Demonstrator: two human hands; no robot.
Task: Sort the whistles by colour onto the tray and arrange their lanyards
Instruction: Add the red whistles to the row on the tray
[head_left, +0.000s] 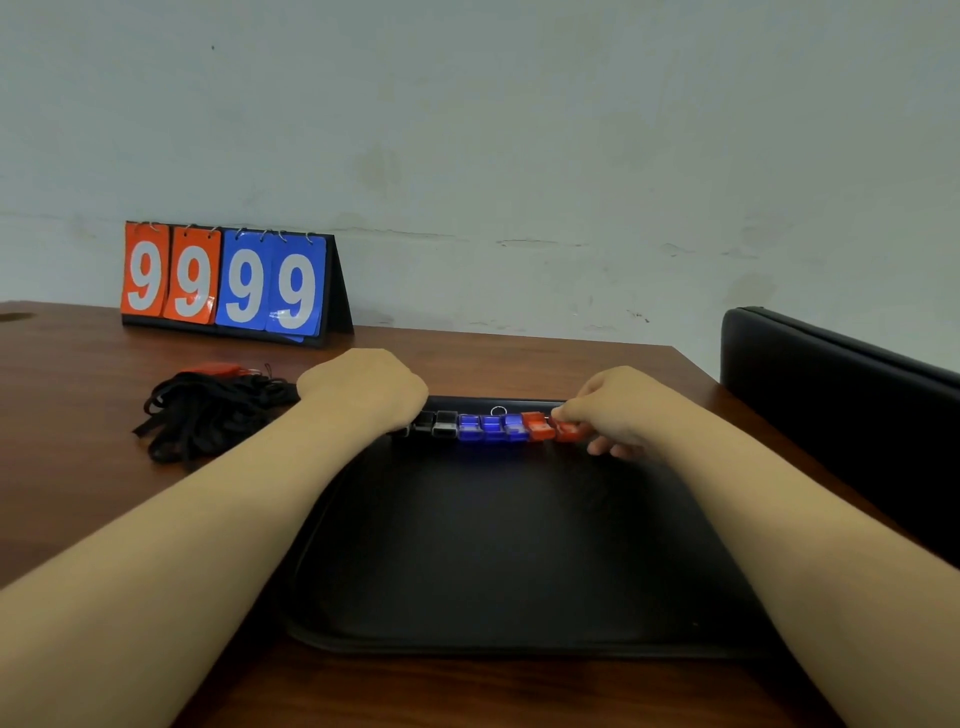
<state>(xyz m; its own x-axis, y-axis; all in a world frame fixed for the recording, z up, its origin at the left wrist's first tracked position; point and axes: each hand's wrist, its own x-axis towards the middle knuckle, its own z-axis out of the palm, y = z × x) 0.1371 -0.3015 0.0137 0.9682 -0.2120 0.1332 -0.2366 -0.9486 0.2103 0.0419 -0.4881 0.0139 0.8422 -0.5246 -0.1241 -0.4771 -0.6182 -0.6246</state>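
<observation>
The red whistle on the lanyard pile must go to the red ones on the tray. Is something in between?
Yes. The left hand and its forearm lie between the loose red whistle and the tray; the right hand pinches the end red whistle of the row.

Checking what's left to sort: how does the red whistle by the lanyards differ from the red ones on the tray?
The loose red whistle lies by the lanyards, off the tray; the tray reds sit at the right end of the sorted row. No hand touches the loose red whistle; the right hand pinches the outermost of the tray reds. Both share the same red colour.
</observation>
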